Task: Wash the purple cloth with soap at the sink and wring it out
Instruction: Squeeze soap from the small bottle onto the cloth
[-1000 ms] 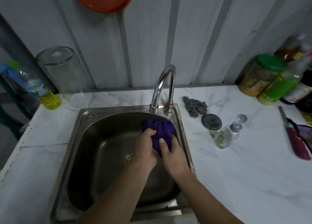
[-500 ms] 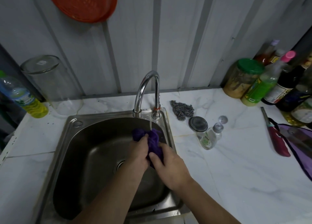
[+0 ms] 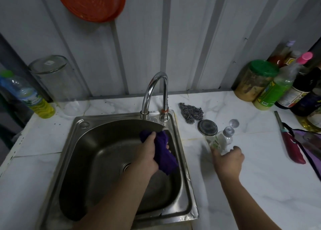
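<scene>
Your left hand (image 3: 147,153) grips the bunched purple cloth (image 3: 164,153) inside the stainless steel sink (image 3: 81,153), close to its right wall under the curved chrome tap (image 3: 154,91). Your right hand (image 3: 227,160) hovers open over the white marble counter (image 3: 260,186), fingers at the small clear soap bottle (image 3: 219,140); its label is unreadable. Bare counter lies nearer you.
</scene>
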Demonstrator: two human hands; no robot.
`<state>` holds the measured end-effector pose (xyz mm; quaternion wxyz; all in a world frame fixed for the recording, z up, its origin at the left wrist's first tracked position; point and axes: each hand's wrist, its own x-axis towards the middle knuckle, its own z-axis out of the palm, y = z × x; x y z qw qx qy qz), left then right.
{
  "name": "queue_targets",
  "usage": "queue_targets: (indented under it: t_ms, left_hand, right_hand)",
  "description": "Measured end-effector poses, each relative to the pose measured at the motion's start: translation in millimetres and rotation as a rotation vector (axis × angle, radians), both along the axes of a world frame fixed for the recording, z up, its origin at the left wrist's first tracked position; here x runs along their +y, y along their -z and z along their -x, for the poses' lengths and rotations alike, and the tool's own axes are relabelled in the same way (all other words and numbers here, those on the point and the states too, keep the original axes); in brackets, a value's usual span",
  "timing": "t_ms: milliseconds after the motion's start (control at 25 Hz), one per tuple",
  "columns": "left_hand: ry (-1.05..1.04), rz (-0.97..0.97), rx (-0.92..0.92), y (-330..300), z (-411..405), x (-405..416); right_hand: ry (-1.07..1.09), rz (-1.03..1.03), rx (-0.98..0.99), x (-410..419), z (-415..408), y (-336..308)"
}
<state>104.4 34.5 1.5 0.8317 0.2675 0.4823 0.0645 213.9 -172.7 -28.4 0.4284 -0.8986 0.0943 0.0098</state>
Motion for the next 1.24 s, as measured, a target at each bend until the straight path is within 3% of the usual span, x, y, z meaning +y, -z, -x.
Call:
queue_targets:
  t_ms: [200,360,520,720,920,1080,1240]
  left_hand:
    - [0.058,0.030,-0.133,-23.5,-13.4,-18.9]
    - [0.163,-0.049,-0.125,-25.6,-26.1,-31.6]
    - [0.128,-0.001,-0.150,-23.1,-35.7,-42.4]
    - [0.122,0.083,-0.147,-16.1,-33.1,-46.3]
    - [0.145,0.097,-0.121,-11.1,-20.5,-44.0]
    - [0.121,0.118,-0.144,-11.9,-6.7,-36.2]
    - [0.087,0.155,-0.138,-15.8,6.4,-28.2]
  right_hand:
    - [-0.068,-0.109,-0.113,7.3,-13.7,7.9]
    - [-0.094,-0.140,-0.099,5.8,-18.5,16.4]
    - [-0.173,-0.107,-0.123,-1.7,-30.8,16.7]
    - [-0.565,0.066,-0.446,-10.2,-22.7,-1.8]
    - [-0.844,0.362,-0.880,1.0,-30.2,-49.4]
    - [-0.914,0.488,-1.136,23.0,-23.5,-78.0]
    - [-0.904,0.508,-1.212,40.2,-13.0,-88.2]
